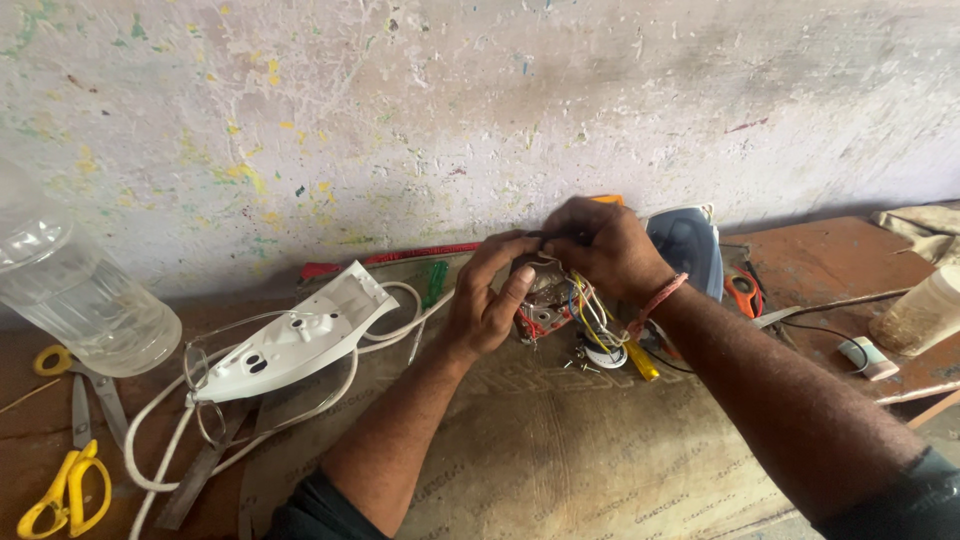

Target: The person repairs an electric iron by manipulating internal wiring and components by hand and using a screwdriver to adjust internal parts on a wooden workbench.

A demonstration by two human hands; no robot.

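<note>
My left hand (487, 300) cups a small electrical part (545, 300) with red, yellow, blue and white wires (592, 315) hanging from it. My right hand (600, 245) closes over the top of the same part from the right, fingers pinched on it near the wall. Both hands meet above a brown mat (540, 440) on the bench. A red thread band circles my right wrist. A few small screws (578, 358) and a yellow-handled tool (641, 361) lie just below the wires.
A white iron shell (295, 340) with a white cord (160, 440) lies to the left. A clear plastic jar (75, 295) and yellow scissors (65, 490) sit far left. A green screwdriver (434, 285), blue iron body (690, 245), orange tool (742, 293) and a bottle (920, 315) stand nearby.
</note>
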